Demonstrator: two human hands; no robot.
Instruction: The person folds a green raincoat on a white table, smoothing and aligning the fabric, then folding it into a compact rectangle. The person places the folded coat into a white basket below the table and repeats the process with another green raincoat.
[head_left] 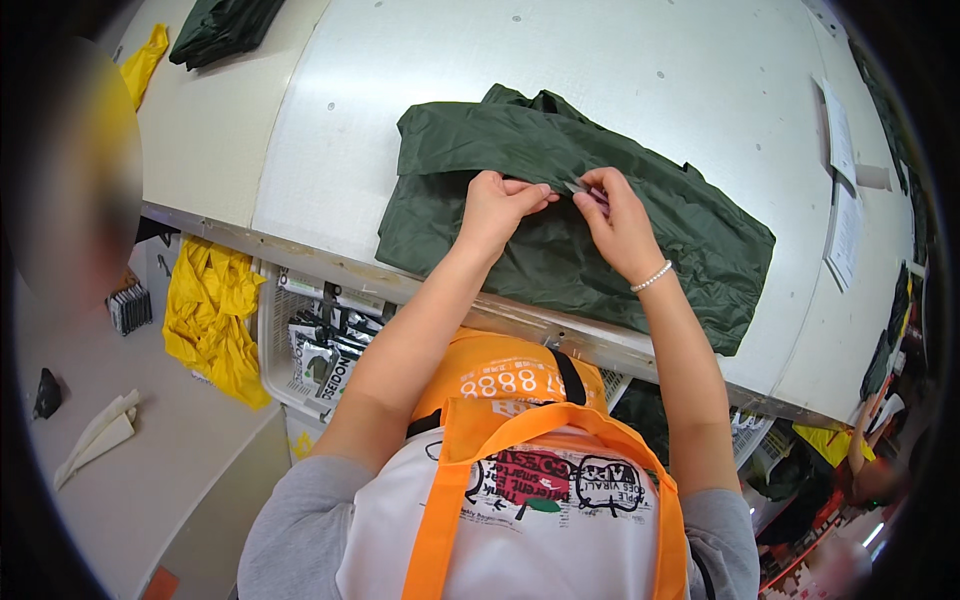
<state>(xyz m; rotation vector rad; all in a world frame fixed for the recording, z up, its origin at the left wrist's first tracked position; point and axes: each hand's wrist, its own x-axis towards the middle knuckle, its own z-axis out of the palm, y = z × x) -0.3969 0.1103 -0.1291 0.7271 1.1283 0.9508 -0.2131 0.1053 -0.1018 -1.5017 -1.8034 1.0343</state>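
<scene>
Tool mostly hidden in right grip.

Here the right hand covers most of a small pointed tool, its kind impossible to call! The left hand pinches the green fabric, the exact spot lost under fingertips. Up top, a dark bundle is cut off; the left forearm hides part of a white basket; far right, a person blurs at the rim.

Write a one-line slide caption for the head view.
Left hand pinches dark green fabric; right hand holds a small pointed tool close by.
</scene>
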